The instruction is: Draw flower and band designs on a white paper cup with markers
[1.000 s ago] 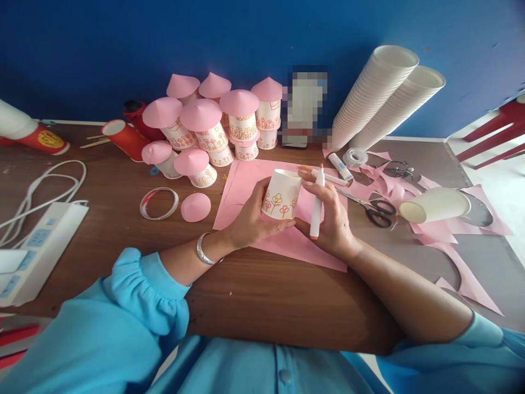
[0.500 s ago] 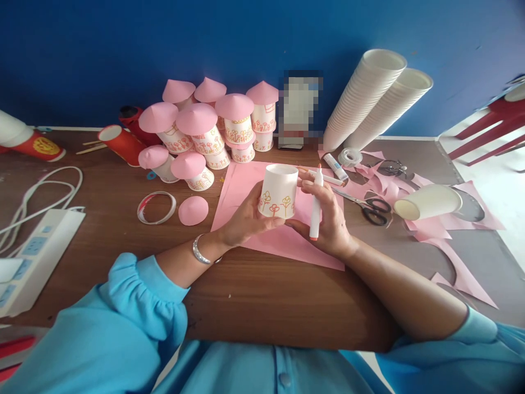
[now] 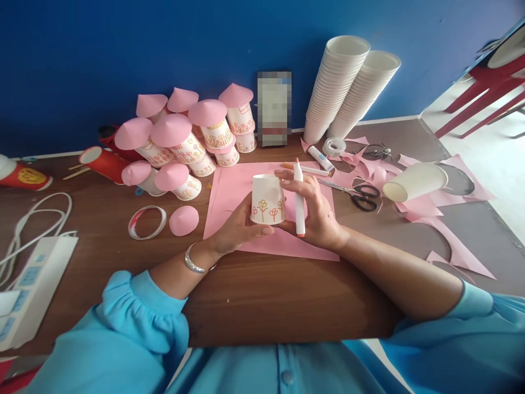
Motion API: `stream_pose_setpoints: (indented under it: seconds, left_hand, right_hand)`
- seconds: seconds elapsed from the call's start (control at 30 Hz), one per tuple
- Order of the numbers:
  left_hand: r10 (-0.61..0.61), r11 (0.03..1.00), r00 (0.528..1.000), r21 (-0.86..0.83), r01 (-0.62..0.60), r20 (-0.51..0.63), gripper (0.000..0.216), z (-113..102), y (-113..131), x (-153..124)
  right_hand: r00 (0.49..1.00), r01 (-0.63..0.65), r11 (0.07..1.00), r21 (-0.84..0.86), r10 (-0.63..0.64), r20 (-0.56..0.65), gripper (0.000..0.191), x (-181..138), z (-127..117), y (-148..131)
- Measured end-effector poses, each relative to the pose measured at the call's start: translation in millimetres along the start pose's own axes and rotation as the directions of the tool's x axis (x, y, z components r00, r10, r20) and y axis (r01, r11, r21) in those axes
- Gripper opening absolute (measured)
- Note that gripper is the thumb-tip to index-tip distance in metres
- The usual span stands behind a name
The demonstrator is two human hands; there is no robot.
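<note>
A white paper cup (image 3: 267,191), rim downward, has orange and yellow flowers drawn round its lower part. My left hand (image 3: 237,227) is wrapped about the cup's left side and bottom, thumb in front. An orange-tipped white marker (image 3: 299,202) stands nearly upright between the fingers of my right hand (image 3: 318,216), tip up. Fingertips of that same hand touch the cup's right side. Both hands are above a pink paper sheet (image 3: 229,189). Another marker (image 3: 311,170) lies on the sheet behind my right hand.
Decorated cups with pink cone roofs (image 3: 171,131) stand at the back left. Behind are a phone (image 3: 274,109) and two tall cup stacks (image 3: 336,82). Scissors (image 3: 361,198), a glue stick (image 3: 320,158), paper scraps and a lying cup (image 3: 416,181) are right; a tape roll (image 3: 146,222) and power strip (image 3: 39,290) left.
The view has shifted, so most things sit further left. The cup has turned slightly in my hands, showing its flowers at a different angle. Both hands keep their holds.
</note>
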State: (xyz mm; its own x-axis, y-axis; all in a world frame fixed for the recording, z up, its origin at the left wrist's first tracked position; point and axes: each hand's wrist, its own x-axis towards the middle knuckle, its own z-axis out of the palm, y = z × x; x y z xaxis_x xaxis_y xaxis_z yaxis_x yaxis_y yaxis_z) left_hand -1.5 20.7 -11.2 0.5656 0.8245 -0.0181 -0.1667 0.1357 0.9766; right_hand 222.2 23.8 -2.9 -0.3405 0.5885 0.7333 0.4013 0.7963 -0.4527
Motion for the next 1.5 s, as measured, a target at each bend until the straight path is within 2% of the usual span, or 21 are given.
stream_pose_setpoints:
  seconds: [0.1, 0.17, 0.27, 0.37, 0.47, 0.57, 0.63, 0.73, 0.87, 0.97, 1.03, 1.1, 1.2, 1.27, 1.33, 1.5]
  left_hand:
    - [0.005, 0.999, 0.998, 0.041, -0.003, -0.063, 0.071, 6, 2, 0]
    - [0.068, 0.994, 0.990, 0.089, -0.057, -0.126, 0.074, 9, 3, 0]
    - [0.212, 0.959, 0.942, 0.241, -0.150, -0.260, 0.079, 12, 5, 2]
    - [0.266, 0.919, 0.901, 0.371, -0.130, -0.342, 0.077, 11, 6, 5]
    - [0.292, 0.889, 0.874, 0.448, -0.098, -0.388, 0.080, 10, 6, 6]
    - [0.305, 0.871, 0.871, 0.483, -0.092, -0.384, 0.084, 12, 4, 6]
    - [0.297, 0.872, 0.877, 0.481, -0.088, -0.379, 0.082, 14, 3, 5]
    - [0.252, 0.909, 0.900, 0.405, -0.094, -0.357, 0.081, 14, 3, 4]
    - [0.158, 0.979, 0.935, 0.173, -0.107, -0.318, 0.074, 7, 2, 5]
    - [0.091, 0.991, 0.976, -0.082, -0.109, -0.196, 0.066, 2, 2, 5]
    - [0.036, 0.975, 0.995, -0.217, -0.056, -0.096, 0.057, -1, 5, 5]
    - [-0.001, 0.953, 1.000, -0.302, -0.008, -0.029, 0.053, -2, 8, 4]
    - [-0.038, 0.931, 0.999, -0.364, 0.036, 0.001, 0.052, -4, 13, 3]
    - [-0.046, 0.929, 0.999, -0.368, 0.043, -0.001, 0.052, -5, 15, 3]
    - [-0.050, 0.934, 0.999, -0.353, 0.047, -0.001, 0.052, -5, 14, 4]
    - [-0.039, 0.949, 0.999, -0.316, 0.025, -0.037, 0.054, -6, 8, 5]
  right_hand:
    - [1.000, 0.003, 1.000, 0.005, -0.003, 0.009, 0.069, -1, 1, 1]
    - [1.000, 0.005, 1.000, 0.022, -0.005, 0.008, 0.071, -1, 2, 3]
    - [1.000, 0.000, 1.000, 0.029, 0.000, -0.001, 0.071, -1, 0, 2]
    - [0.998, 0.020, 0.998, -0.065, -0.023, -0.058, 0.067, -3, -7, -3]
    - [0.992, 0.080, 0.983, -0.165, -0.095, -0.082, 0.053, -5, -14, -13]
    - [0.979, 0.202, 0.961, -0.189, -0.198, 0.042, 0.045, -4, -12, -25]
    - [0.953, 0.293, 0.948, -0.121, -0.281, 0.111, 0.043, -3, -7, -31]
    - [0.945, 0.309, 0.950, -0.035, -0.303, 0.122, 0.049, -2, 0, -34]
    - [0.953, 0.302, 0.953, -0.024, -0.301, 0.032, 0.047, -7, -2, -27]
    - [0.985, 0.163, 0.986, -0.035, -0.164, -0.045, 0.041, -10, -4, -19]
    - [0.994, 0.044, 0.998, -0.033, -0.047, -0.098, 0.037, -10, -4, -12]
    - [0.995, -0.010, 1.000, 0.013, 0.011, -0.095, 0.037, -8, -2, -4]
    - [0.997, -0.063, 0.993, 0.098, 0.068, -0.049, 0.064, -4, 1, 5]
    - [0.998, -0.052, 0.988, 0.148, 0.054, -0.011, 0.079, -2, 2, 8]
    - [1.000, -0.026, 0.986, 0.167, 0.024, 0.015, 0.084, -1, 2, 8]
    - [1.000, -0.011, 0.988, 0.154, 0.006, 0.030, 0.081, -4, 5, 8]
